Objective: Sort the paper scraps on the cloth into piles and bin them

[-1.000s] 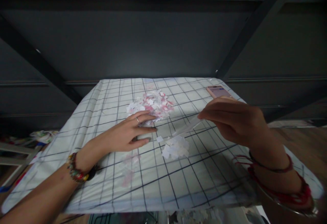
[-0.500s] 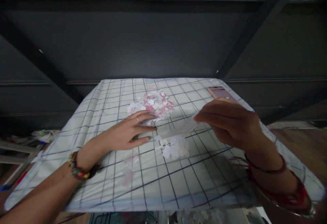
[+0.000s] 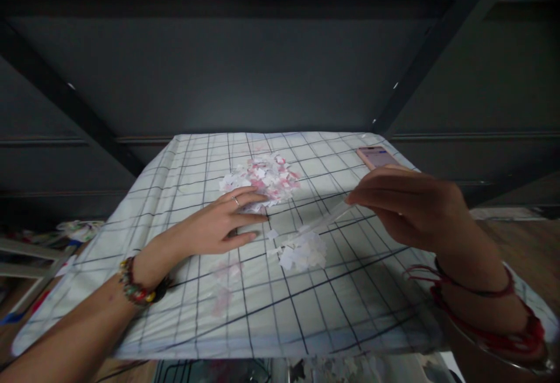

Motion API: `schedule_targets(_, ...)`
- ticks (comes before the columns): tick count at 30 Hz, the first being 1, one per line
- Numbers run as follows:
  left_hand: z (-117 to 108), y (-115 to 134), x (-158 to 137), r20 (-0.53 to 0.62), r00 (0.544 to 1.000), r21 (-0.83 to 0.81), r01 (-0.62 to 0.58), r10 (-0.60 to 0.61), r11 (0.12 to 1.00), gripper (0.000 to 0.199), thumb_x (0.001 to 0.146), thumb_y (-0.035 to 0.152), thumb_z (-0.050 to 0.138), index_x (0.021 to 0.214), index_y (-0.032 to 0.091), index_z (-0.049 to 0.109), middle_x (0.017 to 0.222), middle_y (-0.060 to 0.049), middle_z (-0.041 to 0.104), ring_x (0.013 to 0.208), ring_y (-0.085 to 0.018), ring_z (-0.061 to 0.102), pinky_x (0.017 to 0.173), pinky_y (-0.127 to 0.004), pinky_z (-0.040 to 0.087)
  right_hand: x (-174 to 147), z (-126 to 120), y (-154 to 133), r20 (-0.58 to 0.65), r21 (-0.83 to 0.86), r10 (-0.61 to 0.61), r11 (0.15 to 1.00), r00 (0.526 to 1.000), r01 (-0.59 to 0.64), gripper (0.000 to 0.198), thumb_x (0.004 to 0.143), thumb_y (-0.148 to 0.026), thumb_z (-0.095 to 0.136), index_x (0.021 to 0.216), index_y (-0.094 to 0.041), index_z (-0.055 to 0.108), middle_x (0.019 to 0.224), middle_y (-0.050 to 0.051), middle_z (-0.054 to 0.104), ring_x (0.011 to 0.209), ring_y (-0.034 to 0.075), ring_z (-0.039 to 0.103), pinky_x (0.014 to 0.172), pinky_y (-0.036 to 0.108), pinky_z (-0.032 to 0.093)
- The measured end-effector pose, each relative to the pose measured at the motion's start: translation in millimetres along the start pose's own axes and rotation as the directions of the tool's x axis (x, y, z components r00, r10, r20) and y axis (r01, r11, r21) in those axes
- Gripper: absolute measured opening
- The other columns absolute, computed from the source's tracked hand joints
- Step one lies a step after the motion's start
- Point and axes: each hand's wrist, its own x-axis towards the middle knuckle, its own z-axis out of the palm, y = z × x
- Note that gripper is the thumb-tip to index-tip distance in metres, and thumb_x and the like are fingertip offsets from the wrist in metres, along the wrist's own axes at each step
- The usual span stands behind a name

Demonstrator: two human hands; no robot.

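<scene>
My left hand (image 3: 223, 220) lies palm down with its fingers spread, the fingertips at the near edge of a pile of white and pink paper scraps (image 3: 268, 178). Between the thumb and fingers of my right hand (image 3: 405, 208) is one end of a thin, see-through strip (image 3: 327, 218), perhaps plastic. It slants down to the left, its lower end over a smaller pile of white paper scraps (image 3: 304, 252). Whether it touches those scraps I cannot tell. One loose white scrap (image 3: 272, 234) sits between that pile and my left fingers.
A checked cloth (image 3: 192, 167) covers the table. Beyond my right hand lies a pink-edged phone (image 3: 377, 157). A dark panelled wall (image 3: 271, 68) stands behind the table. Under the front edge, containers (image 3: 210, 371) are partly visible.
My right hand has drawn slightly to the right with the strip, which now looks narrower and more edge-on. My left hand stays in place.
</scene>
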Motion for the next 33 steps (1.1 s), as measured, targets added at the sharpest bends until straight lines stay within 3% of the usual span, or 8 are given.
schedule_targets(11, -1, 0, 3, 0.003, 1.000, 0.015, -0.008, 0.008, 1.000, 0.031, 0.091, 0.029, 0.049, 0.119, 0.017, 0.056, 0.135, -0.014, 0.044, 0.129, -0.027, 0.035, 0.107, -0.049, 0.031, 4, 7, -8, -0.018, 0.006, -0.053, 0.999, 0.998, 0.053, 0.026, 0.079, 0.003, 0.043, 0.091, -0.017, 0.056, 0.075, 0.003, 0.064, 0.070, 0.014, 0.057, 0.064, 0.029, 0.048)
schedule_targets(16, -2, 0, 3, 0.008, 1.000, 0.025, 0.008, -0.008, 1.000, 0.032, 0.091, 0.027, 0.049, 0.120, 0.018, 0.056, 0.136, -0.013, 0.043, 0.129, -0.027, 0.034, 0.107, -0.049, 0.031, 5, 14, -11, -0.105, 0.025, -0.097, 0.995, 0.990, 0.100, 0.029, 0.075, 0.005, 0.046, 0.093, -0.015, 0.056, 0.079, 0.004, 0.065, 0.075, 0.015, 0.058, 0.068, 0.031, 0.050)
schedule_targets(20, -3, -1, 2, -0.009, 1.000, 0.017, 0.012, -0.011, 1.000, 0.031, 0.091, 0.024, 0.049, 0.121, 0.018, 0.054, 0.136, -0.012, 0.042, 0.130, -0.026, 0.034, 0.108, -0.047, 0.031, 5, 17, -12, -0.131, -0.007, -0.068, 0.998, 0.989, 0.068, 0.028, 0.076, 0.003, 0.045, 0.093, -0.016, 0.057, 0.078, 0.004, 0.065, 0.074, 0.015, 0.059, 0.067, 0.032, 0.050)
schedule_targets(27, -3, -4, 0, -0.027, 1.000, 0.022, 0.003, -0.002, 1.000, 0.031, 0.091, 0.023, 0.049, 0.120, 0.017, 0.054, 0.136, -0.013, 0.042, 0.130, -0.026, 0.034, 0.108, -0.047, 0.031, 4, 10, -7, -0.054, -0.057, -0.054, 0.997, 0.997, 0.051, 0.029, 0.078, 0.005, 0.043, 0.090, -0.019, 0.055, 0.075, 0.002, 0.064, 0.071, 0.014, 0.058, 0.066, 0.030, 0.049)
schedule_targets(33, -4, -4, -2, -0.030, 1.000, 0.020, 0.007, -0.006, 1.000, 0.031, 0.090, 0.022, 0.050, 0.120, 0.019, 0.054, 0.137, -0.012, 0.042, 0.130, -0.025, 0.034, 0.107, -0.048, 0.032, 0, 2, -4, -0.058, -0.026, -0.024, 0.999, 0.998, 0.023, 0.029, 0.078, 0.004, 0.044, 0.090, -0.020, 0.055, 0.075, 0.002, 0.062, 0.069, 0.014, 0.058, 0.063, 0.030, 0.049)
